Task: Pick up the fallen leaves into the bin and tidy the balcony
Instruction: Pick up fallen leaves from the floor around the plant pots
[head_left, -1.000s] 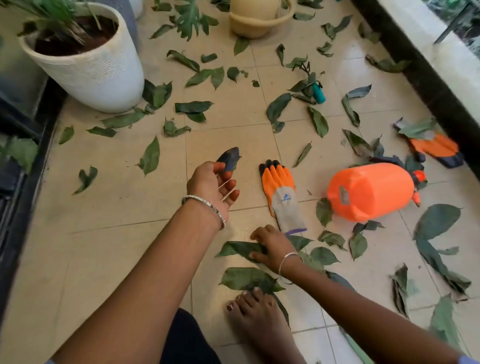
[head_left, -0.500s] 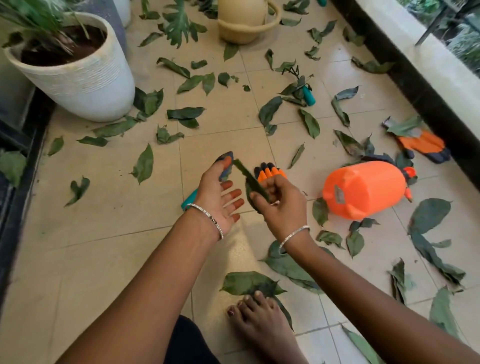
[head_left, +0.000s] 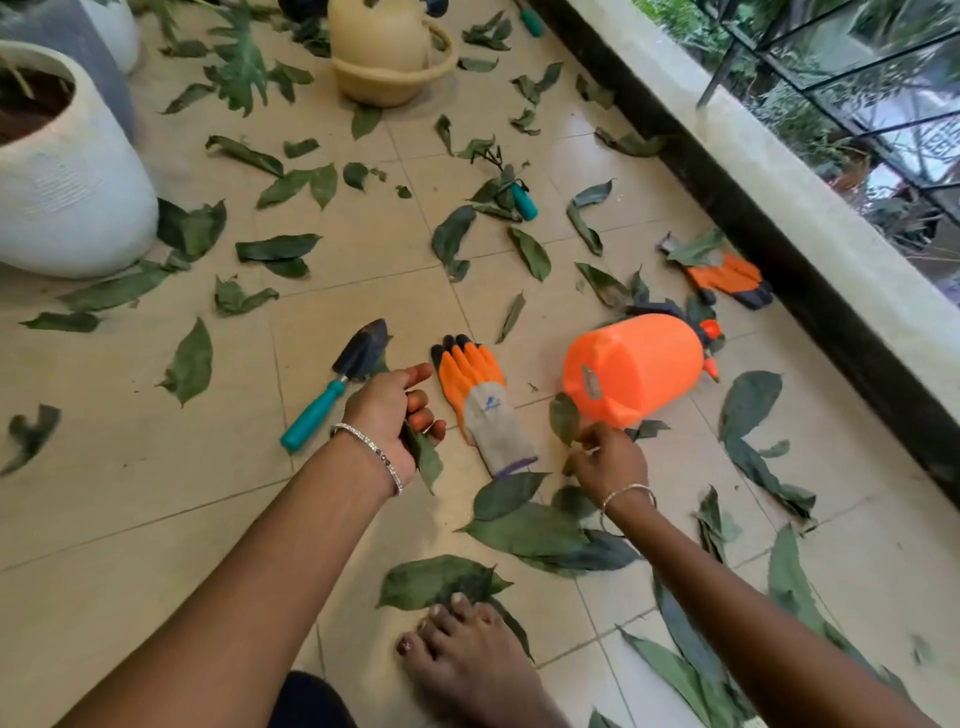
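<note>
Behind the left hand (head_left: 387, 410), its gripped leaf (head_left: 427, 460) shows only partly.

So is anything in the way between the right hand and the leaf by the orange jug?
Nothing visible. The right hand pinches that leaf at its bottom, beside the orange jug. The left hand holds other leaves.

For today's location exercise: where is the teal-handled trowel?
Head view, left of centre: the teal-handled trowel lies on the floor beside the left hand, left of the orange work glove.
</note>
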